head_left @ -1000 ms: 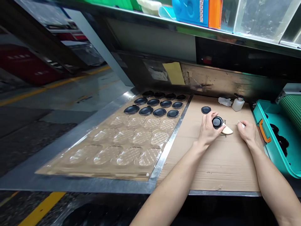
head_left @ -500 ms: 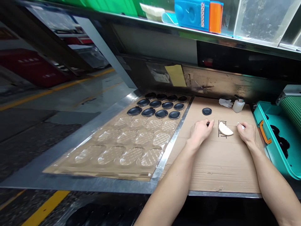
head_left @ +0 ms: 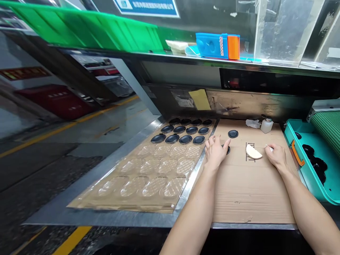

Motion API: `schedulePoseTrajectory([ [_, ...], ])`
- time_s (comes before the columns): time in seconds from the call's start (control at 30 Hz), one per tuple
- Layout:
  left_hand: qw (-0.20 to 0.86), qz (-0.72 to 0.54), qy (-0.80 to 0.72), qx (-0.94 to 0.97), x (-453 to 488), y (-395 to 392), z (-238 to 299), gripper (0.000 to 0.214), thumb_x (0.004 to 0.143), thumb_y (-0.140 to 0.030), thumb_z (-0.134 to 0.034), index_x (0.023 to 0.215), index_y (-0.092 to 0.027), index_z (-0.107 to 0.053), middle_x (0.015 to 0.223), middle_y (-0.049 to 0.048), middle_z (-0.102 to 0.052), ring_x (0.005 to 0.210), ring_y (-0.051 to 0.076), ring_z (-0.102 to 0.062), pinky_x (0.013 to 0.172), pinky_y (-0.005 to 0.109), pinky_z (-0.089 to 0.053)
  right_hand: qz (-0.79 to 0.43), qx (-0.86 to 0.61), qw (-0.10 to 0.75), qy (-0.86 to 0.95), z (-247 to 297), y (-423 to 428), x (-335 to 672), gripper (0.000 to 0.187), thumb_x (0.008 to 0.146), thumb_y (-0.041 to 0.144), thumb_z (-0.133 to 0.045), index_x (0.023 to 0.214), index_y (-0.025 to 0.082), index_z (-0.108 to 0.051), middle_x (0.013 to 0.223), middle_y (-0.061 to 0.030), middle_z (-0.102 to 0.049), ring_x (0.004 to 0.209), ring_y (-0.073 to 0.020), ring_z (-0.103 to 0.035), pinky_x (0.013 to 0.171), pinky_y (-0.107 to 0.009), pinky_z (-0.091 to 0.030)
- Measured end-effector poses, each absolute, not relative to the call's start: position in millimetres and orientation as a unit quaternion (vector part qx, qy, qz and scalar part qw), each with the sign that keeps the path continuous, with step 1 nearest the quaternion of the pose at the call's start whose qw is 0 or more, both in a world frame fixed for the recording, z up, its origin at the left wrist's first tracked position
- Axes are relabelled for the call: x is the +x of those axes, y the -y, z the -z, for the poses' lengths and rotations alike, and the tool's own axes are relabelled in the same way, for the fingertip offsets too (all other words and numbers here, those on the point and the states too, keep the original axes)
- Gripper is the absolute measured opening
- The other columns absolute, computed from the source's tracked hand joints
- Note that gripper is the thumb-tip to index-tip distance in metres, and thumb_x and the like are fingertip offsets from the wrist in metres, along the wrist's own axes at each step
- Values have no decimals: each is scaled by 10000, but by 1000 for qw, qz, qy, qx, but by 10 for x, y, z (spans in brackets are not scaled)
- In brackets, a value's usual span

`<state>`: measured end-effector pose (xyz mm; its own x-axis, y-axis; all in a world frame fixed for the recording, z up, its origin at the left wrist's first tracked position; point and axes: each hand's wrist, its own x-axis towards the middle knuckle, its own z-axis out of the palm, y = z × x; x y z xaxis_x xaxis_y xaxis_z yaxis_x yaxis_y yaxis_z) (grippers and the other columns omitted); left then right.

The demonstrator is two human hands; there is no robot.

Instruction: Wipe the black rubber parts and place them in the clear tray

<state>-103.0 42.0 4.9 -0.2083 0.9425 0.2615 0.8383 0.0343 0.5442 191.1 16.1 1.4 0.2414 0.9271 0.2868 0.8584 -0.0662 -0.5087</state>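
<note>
My left hand (head_left: 215, 151) is open, its fingers spread over the cardboard near the metal strip. A black round part (head_left: 227, 149) lies by its thumb, partly hidden behind the hand. Beyond it on the cardboard is another black round part (head_left: 233, 134), flat and whole in view. My right hand (head_left: 277, 156) is closed in a pinch around a small white wad (head_left: 270, 148), possibly cloth or tissue; most of it is covered by the fingers. Between my hands sits a cream half-round pad (head_left: 253, 152), apart from both.
To the left, a clear blister tray (head_left: 124, 203) holds several black round parts in its far rows. A teal bin (head_left: 302, 168) with black parts stands at the right. A pump bottle (head_left: 266, 125) and crumpled white tissue (head_left: 253, 123) are at the back. A metal shelf crosses above.
My left hand has moved left and its fingers have opened from a closed grip near a black part. My right hand stays pinched on the white wad. The camera has tilted up.
</note>
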Motion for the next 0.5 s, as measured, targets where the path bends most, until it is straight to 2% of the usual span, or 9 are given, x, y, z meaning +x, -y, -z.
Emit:
schedulePoseTrajectory([
  [0.1,150,-239,-677,680,-1136,-398,-57,859,773,-678,-663,1478,-227,-469,1535,183,-440,1419,432,-347,1130,545,-305,-58,-732,296,611,-37,-144,1895,322,881,412,-511,896,230,-775,836,-64,-762,787,-207,-665,672,-265,-390],
  [0.17,169,-214,-656,704,-1195,-369,-64,960,663,-612,-791,1482,-242,-455,1487,171,-506,1404,431,-378,1125,523,-318,-57,-733,289,613,-49,-131,1879,325,889,401,-503,895,224,-776,829,-70,-757,761,-201,-651,650,-266,-366],
  [0.27,181,-234,-635,714,-1222,-366,-66,814,702,-445,-795,1436,-253,-502,1324,120,-638,1283,357,-531,1070,434,-396,-61,-739,277,611,-38,-127,1859,328,899,398,-500,907,221,-776,818,-71,-751,723,-192,-631,624,-271,-334],
  [0.33,177,-248,-628,716,-1193,-440,-76,743,729,-380,-770,1417,-255,-519,1249,99,-671,1194,320,-599,1024,403,-436,-71,-744,279,603,-9,-138,1852,315,901,407,-508,911,234,-771,835,-63,-755,743,-192,-637,625,-269,-331],
  [0.5,140,-259,-618,729,-1022,-940,-209,788,748,-301,-741,1472,-202,-448,1299,121,-644,1185,296,-613,1022,381,-450,-83,-748,287,593,64,-160,1843,289,909,409,-515,923,264,-765,882,-51,-766,807,-201,-663,642,-268,-339],
])
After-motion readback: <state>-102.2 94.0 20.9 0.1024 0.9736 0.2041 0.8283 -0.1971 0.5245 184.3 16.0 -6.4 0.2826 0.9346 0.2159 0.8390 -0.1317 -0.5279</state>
